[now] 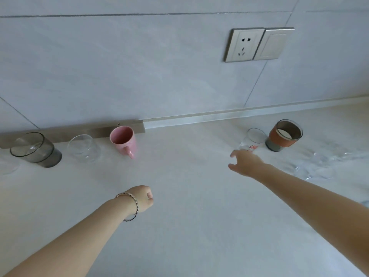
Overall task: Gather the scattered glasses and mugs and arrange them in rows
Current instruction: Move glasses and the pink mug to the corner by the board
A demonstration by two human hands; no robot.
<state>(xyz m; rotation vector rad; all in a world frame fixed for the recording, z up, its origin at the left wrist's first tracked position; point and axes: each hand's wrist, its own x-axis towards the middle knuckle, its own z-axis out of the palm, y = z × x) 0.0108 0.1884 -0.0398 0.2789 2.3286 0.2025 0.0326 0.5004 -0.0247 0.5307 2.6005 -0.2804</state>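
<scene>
Since the printed glass (pixel 253 139) stands upright on the table (pixel 199 226) just beyond the right hand (pixel 246 163) in the head view, that hand is nearer: fingers spread, holding nothing, contact unclear. Left hand (pixel 142 198) is clenched, empty, well left of the glass.

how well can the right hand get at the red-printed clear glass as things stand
Probably yes. The right hand, open, is right in front of the red-printed clear glass with nothing between them. The orange-sleeved glass stands close beside it and might get nudged.
</scene>
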